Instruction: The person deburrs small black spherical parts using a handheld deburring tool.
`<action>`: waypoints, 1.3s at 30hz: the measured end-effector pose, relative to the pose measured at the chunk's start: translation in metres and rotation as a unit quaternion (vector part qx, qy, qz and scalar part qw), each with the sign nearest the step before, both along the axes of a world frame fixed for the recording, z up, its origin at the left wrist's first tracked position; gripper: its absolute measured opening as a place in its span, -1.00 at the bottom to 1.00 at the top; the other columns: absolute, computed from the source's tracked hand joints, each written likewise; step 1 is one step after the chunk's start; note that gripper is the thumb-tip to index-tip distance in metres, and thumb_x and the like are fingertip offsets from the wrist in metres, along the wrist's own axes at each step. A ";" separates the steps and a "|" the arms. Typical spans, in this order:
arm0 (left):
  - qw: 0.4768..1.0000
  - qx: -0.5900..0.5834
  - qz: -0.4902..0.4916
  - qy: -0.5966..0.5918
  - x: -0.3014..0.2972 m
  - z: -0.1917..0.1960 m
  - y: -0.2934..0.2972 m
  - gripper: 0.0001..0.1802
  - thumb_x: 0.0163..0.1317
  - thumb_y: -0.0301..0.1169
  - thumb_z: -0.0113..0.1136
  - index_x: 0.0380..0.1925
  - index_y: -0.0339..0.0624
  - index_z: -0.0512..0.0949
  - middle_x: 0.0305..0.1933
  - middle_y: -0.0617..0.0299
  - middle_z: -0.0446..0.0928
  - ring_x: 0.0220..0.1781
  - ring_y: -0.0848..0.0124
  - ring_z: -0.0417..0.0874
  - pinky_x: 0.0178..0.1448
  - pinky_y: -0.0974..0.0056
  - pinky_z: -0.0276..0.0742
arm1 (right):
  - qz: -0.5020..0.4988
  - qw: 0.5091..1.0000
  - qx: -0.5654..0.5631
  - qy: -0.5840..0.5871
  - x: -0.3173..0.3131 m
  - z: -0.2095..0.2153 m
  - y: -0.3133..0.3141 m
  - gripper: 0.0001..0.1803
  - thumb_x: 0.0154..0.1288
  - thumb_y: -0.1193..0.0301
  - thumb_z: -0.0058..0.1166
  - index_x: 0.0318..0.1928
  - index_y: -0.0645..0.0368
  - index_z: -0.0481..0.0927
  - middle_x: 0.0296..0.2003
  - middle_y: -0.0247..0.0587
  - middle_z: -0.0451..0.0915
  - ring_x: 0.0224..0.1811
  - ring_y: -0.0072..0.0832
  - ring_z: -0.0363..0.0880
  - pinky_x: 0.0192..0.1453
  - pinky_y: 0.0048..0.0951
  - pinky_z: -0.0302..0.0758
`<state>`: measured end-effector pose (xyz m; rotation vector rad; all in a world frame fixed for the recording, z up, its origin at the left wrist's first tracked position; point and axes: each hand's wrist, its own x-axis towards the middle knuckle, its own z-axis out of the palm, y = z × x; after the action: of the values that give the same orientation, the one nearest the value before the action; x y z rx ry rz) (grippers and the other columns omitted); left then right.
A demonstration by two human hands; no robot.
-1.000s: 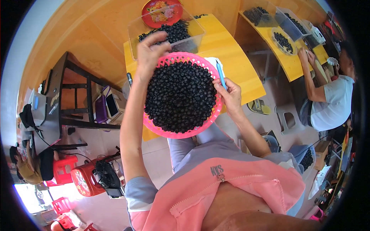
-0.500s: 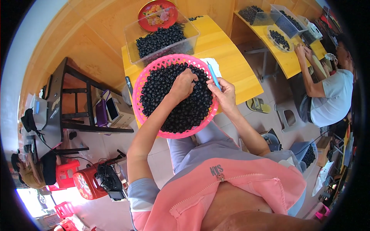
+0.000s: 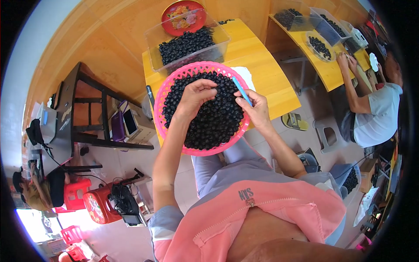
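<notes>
A round pink lattice basket (image 3: 159,118) filled with small black bead-like balls (image 3: 201,128) sits in front of me, over my lap. Above the balls, on the left, my left hand (image 3: 196,98) is raised with thumb and fingertips pinched together; what they hold, if anything, is too small to make out. At the basket's right rim my right hand (image 3: 256,109) grips a slim light-blue pen-shaped tool (image 3: 241,91), its upper end slanting up and left. Bare fingertips of the two hands point toward each other, apart.
Behind the basket, a clear plastic bin (image 3: 224,48) of black balls and a red floral tray (image 3: 169,18) stand on the yellow table (image 3: 270,83). White paper (image 3: 244,76) lies beside the basket. At right, a co-worker (image 3: 375,109) sits at another yellow table (image 3: 301,43). A dark frame table (image 3: 72,113) stands left.
My left hand has lifted out of the balls and turned, its fingertips now pinched. The right hand has shifted slightly down with the blue tool, which tilts more to the left.
</notes>
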<state>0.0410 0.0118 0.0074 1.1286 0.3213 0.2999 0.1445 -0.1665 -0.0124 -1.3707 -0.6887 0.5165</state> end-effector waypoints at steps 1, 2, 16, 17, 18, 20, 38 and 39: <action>0.998 -0.054 0.011 -0.032 -0.008 -0.001 0.003 -0.79 0.03 -0.60 0.21 -0.28 -0.23 0.54 -0.36 0.29 0.52 -0.34 0.53 0.56 -0.20 0.47 0.52 | 0.008 1.000 -0.001 -0.026 -0.001 0.001 0.002 -0.82 0.18 0.42 0.10 -0.24 0.25 0.59 -0.61 -0.55 0.38 -0.60 -0.79 0.25 -0.55 -0.70 0.19; 0.992 -0.108 0.021 -0.063 -0.013 -0.003 0.006 -0.78 0.06 -0.59 0.19 -0.24 -0.23 0.52 -0.34 0.26 0.54 -0.32 0.50 0.57 -0.18 0.45 0.54 | 0.012 1.000 -0.001 -0.025 -0.002 0.006 0.002 -0.82 0.18 0.42 0.10 -0.24 0.25 0.59 -0.61 -0.55 0.38 -0.60 -0.79 0.25 -0.55 -0.70 0.19; 0.966 -0.210 -0.013 -0.149 -0.027 -0.015 0.008 -0.84 0.13 -0.56 0.13 -0.25 -0.27 0.52 -0.29 0.17 0.56 -0.31 0.47 0.59 -0.16 0.42 0.57 | 0.038 0.966 0.005 -0.257 -0.018 0.011 0.017 -0.78 0.20 0.42 0.02 -0.24 0.34 0.55 -0.50 -0.11 0.56 -0.55 -0.49 0.48 -0.46 -0.50 0.37; 0.968 -0.206 -0.011 -0.145 -0.027 -0.014 0.008 -0.84 0.12 -0.56 0.13 -0.26 -0.27 0.52 -0.29 0.17 0.56 -0.31 0.47 0.59 -0.16 0.42 0.57 | 0.038 0.966 0.004 -0.257 -0.019 0.012 0.017 -0.78 0.20 0.42 0.02 -0.24 0.34 0.55 -0.50 -0.11 0.56 -0.55 -0.49 0.48 -0.46 -0.50 0.37; 0.968 -0.207 -0.011 -0.145 -0.028 -0.014 0.007 -0.84 0.12 -0.56 0.13 -0.26 -0.27 0.52 -0.29 0.17 0.56 -0.31 0.47 0.59 -0.16 0.42 0.57 | 0.043 0.962 -0.001 -0.269 -0.019 0.014 0.016 -0.79 0.20 0.42 0.02 -0.24 0.34 0.55 -0.49 -0.10 0.56 -0.54 -0.44 0.49 -0.45 -0.49 0.38; 0.970 -0.201 -0.009 -0.137 -0.028 -0.014 0.007 -0.83 0.11 -0.56 0.15 -0.26 -0.27 0.52 -0.28 0.17 0.56 -0.31 0.47 0.59 -0.16 0.41 0.57 | 0.047 0.958 -0.006 -0.282 -0.020 0.016 0.016 -0.79 0.19 0.43 0.02 -0.24 0.33 0.55 -0.48 -0.09 0.56 -0.54 -0.40 0.51 -0.44 -0.47 0.39; 0.979 -0.151 0.027 -0.134 -0.028 -0.012 0.003 -0.84 0.09 -0.58 0.16 -0.28 -0.26 0.53 -0.36 0.19 0.56 -0.34 0.45 0.59 -0.18 0.39 0.57 | 0.024 0.956 -0.015 -0.293 -0.021 0.013 0.016 -0.80 0.21 0.41 0.00 -0.25 0.31 0.55 -0.46 -0.09 0.56 -0.51 -0.31 0.54 -0.45 -0.43 0.40; 0.979 -0.151 0.026 -0.134 -0.028 -0.011 0.003 -0.84 0.09 -0.58 0.16 -0.28 -0.26 0.53 -0.36 0.19 0.56 -0.34 0.45 0.59 -0.18 0.39 0.57 | 0.023 0.956 -0.019 -0.291 -0.020 0.013 0.016 -0.80 0.21 0.42 0.00 -0.25 0.31 0.55 -0.45 -0.08 0.57 -0.49 -0.31 0.55 -0.43 -0.42 0.41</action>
<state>0.0131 0.0152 -0.0039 0.7701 0.1507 0.4300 0.1241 -0.1508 0.0006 -1.5582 -1.1934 0.1511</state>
